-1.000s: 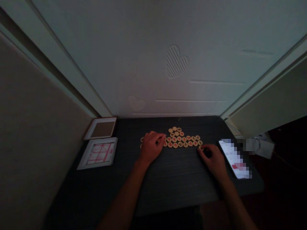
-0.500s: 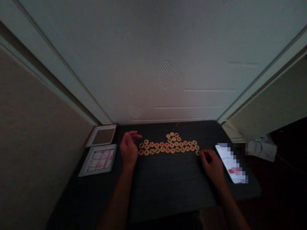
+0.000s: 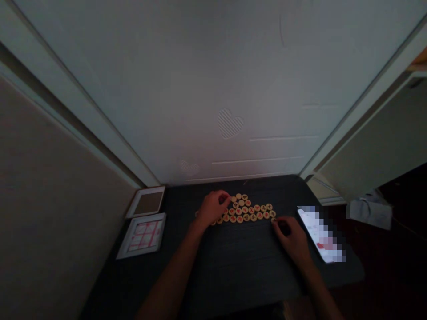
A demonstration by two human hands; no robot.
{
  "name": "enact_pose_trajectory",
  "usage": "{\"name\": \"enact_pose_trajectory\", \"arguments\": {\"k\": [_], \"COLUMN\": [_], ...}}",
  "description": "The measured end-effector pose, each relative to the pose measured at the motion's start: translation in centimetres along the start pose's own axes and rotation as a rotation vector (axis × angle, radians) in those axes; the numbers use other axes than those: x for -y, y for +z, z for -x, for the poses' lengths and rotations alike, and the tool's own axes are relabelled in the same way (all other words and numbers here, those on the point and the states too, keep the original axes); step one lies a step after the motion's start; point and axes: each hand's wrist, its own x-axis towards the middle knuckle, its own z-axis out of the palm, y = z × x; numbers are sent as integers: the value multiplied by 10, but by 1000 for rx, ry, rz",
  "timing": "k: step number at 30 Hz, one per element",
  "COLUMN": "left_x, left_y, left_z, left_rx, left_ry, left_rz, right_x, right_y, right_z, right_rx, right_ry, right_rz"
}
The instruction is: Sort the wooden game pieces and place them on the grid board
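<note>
Round wooden xiangqi pieces (image 3: 239, 219) with red and black characters lie in two long rows on the dark table. A small cluster, including some blank-faced pieces (image 3: 241, 203), sits just behind the rows. My left hand (image 3: 212, 208) reaches over the left part of the rows and hides several pieces. Its thumb and fingers close at the left edge of a blank-faced xiangqi piece (image 3: 234, 199). At the rows' right end, my right hand (image 3: 294, 238) pinches the end xiangqi piece (image 3: 273, 220) between thumb and forefinger, still flat on the table.
A white box (image 3: 142, 235) with a red grid inside lies on the table's left side, its shallow lid or tray (image 3: 135, 202) behind it. A lit phone (image 3: 316, 233) lies at the right. A white panel (image 3: 200, 89) with embossed hearts rises behind the table (image 3: 233, 262).
My left hand has moved right, from beside the rows' left end to the cluster, and its fingers have closed. My right hand stays at the end piece. The view has tilted slightly up.
</note>
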Motion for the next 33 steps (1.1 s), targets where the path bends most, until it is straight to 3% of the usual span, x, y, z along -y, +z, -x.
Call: {"name": "enact_pose_trajectory", "arguments": {"k": [5,9,12,16,20,27,33], "left_x": [-13,-14,-9,1,10,25,33], "left_y": [25,31,28,19,9,-3,-3], "left_z": [-10,-10,-11,-14,-16,-15,-19], "left_rx": [101,123,138,146,138,89,109], "left_ry": [-49,-110,-133,-149,-178,-181,-150], "left_rz": [-125,-212,-248,-270,-278,-259,-203], "right_x": [-6,-4,0,3,1,-5,2], "right_y": [8,7,3,5,15,20,21], "right_z": [2,3,-14,-63,-98,-105,-106], "right_rx": [-23,-28,-22,-33,82,209,218], "right_ry": [-72,-51,-45,7,-5,-13,-46], "right_rz": [47,-22,-67,-1,43,95,115]}}
